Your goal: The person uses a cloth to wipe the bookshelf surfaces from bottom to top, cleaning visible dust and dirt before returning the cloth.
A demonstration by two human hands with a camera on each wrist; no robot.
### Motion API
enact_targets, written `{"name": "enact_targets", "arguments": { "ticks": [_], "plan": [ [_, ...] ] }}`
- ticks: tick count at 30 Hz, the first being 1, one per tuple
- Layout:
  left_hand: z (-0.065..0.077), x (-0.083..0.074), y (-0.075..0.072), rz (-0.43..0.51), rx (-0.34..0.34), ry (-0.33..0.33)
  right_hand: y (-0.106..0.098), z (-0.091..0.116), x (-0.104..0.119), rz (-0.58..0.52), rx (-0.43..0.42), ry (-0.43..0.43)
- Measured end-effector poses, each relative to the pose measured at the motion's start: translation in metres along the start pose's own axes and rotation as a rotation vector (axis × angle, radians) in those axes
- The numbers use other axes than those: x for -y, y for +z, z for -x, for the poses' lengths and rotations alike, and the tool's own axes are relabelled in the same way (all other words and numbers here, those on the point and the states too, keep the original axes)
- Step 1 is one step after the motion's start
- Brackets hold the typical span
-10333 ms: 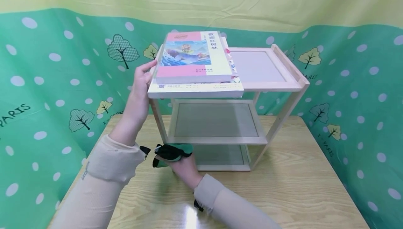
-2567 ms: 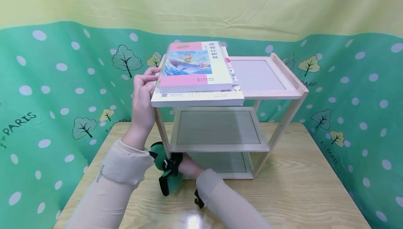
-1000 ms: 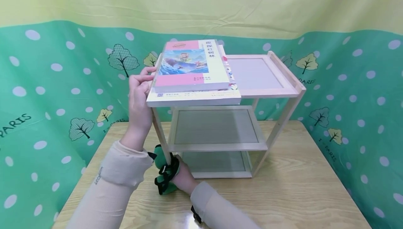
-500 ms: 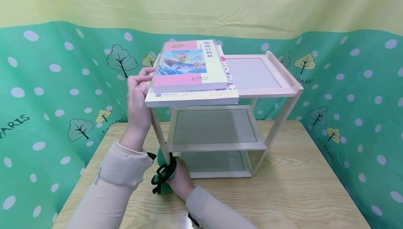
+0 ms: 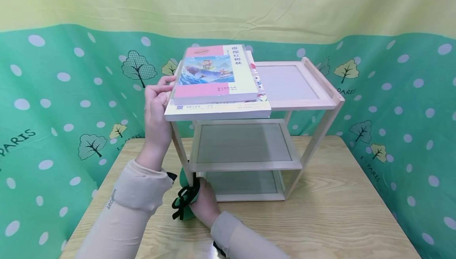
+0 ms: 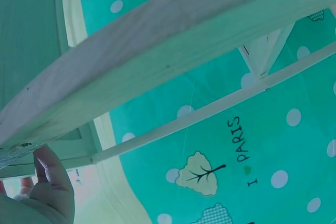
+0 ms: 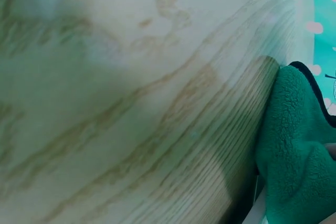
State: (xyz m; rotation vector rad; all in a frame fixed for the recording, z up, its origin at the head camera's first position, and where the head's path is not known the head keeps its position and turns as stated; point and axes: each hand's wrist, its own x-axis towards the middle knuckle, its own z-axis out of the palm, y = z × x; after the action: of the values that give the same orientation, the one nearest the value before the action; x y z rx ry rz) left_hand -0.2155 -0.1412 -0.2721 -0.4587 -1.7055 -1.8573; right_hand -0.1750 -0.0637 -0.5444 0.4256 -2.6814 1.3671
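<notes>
A pale wooden three-tier shelf (image 5: 246, 166) stands on the table. My left hand (image 5: 158, 120) grips its upper left corner beside two stacked books; in the left wrist view the thumb (image 6: 55, 179) presses against the wood. The upper book (image 5: 213, 73) has a pink and cream cover, and a larger white-edged book (image 5: 217, 111) lies beneath it. Low at the front left leg (image 5: 181, 150), my right hand (image 5: 206, 203) grips a green fleecy cloth (image 5: 187, 211) with black edging, bunched around the leg. The right wrist view shows the cloth (image 7: 294, 145) touching the wood-grain tabletop; the right fingertips are mostly hidden.
The wood-grain table (image 5: 320, 219) extends to the right and in front of the shelf. A green and yellow printed curtain (image 5: 85, 100) hangs close behind and along both sides. The right part of the top tier (image 5: 286, 82) shows beside the books.
Compared with ten seconds ago, the right hand and cloth are lower, wrapped at the front left leg's bottom. Over the last second the cloth has bunched tighter there. The left hand stays at the corner.
</notes>
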Motion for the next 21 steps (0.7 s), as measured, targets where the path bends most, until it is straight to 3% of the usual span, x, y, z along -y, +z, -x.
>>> {"name": "enact_targets", "arguments": {
  "ticks": [21],
  "plan": [
    [-0.002, 0.0, 0.0, 0.015, 0.0, -0.016, -0.018, 0.001, 0.012, -0.125, 0.013, 0.071]
  ]
}}
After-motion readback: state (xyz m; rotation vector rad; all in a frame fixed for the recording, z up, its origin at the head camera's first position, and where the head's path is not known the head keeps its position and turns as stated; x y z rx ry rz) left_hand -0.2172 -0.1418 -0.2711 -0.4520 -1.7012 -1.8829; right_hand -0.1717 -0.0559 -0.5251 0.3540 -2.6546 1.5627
